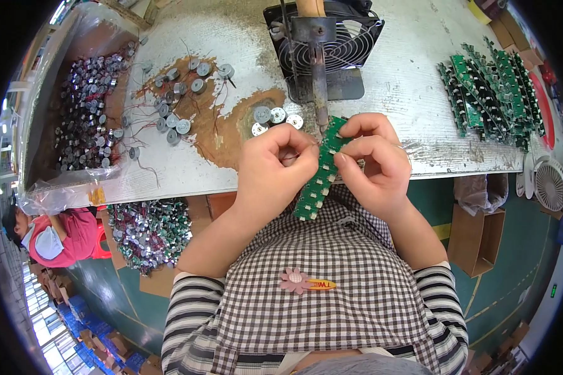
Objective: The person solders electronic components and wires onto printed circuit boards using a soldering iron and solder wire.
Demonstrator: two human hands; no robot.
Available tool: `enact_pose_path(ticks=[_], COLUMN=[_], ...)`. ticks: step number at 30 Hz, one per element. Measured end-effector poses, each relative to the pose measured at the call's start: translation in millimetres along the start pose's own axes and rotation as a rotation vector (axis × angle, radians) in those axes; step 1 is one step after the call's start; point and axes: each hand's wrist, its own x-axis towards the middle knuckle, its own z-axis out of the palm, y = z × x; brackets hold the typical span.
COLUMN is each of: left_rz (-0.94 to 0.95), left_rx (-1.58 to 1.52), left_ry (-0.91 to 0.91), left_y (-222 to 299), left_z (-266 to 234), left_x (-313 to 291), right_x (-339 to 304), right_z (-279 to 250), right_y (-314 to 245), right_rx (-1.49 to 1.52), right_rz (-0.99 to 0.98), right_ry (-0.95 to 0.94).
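A long green circuit board strip (318, 186) with small pale connectors slants in front of me, its upper end just under the tip of a fixed soldering iron (319, 81). My right hand (375, 162) is closed on the strip's upper right edge, thumb and fingers pinching it. At the strip's left edge, my left hand (274, 167) is closed in a pinch; whatever its fingertips hold is hidden. Just beyond the left knuckles lie several small round motors (277, 115), some with white faces.
Behind the iron stands a black fan (350, 47). More wired motors (182, 127) are scattered at left, beside a plastic-lined box (31, 134) full of them. Stacked green boards (497, 94) lie at right. Finished-looking assemblies (150, 234) are heaped below the table's left edge.
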Motion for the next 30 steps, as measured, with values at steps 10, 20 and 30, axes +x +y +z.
enact_pose_path(ticks=[10,20,30], left_rz=[0.127,0.029,0.031], left_rx=[0.010,-0.062,-0.010], left_ry=[-0.022,-0.057,-0.070], left_y=[-1.9,9.2,2.8], left_z=[-1.5,-1.9,-2.3], left_x=[3.4,10.6,8.3], right_x=[-4.7,4.6,-2.9], right_z=[4.4,2.0,3.4], right_y=[1.8,3.6,3.1], right_rx=[0.225,0.085,0.158], right_rz=[0.101,0.046,0.115], right_ry=[0.047,0.033,0.045])
